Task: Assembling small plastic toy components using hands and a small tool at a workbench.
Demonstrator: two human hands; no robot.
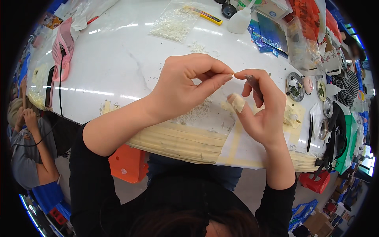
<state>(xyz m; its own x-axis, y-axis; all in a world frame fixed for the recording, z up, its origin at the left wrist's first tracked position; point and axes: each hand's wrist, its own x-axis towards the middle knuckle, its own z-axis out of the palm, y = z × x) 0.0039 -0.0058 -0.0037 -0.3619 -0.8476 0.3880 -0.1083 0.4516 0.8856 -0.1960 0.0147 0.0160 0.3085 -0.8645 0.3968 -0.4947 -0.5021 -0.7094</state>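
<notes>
Over the near part of the white table, my left hand is closed in a pinch, thumb against forefinger. A tiny pale speck shows at its fingertips, too small to name. My right hand meets those fingertips with its forefinger. A small grey metal tool lies tucked in the curled fingers of that hand; its kind is unclear. Beige tape wraps the right thumb, which stands apart. Under the hands, small pale bits are scattered near the taped table edge.
Farther back lie a clear bag of white bits, a yellow utility knife and a white squeeze bottle. Round metal dishes stand at the right. A black cable hangs over the left edge, near another person.
</notes>
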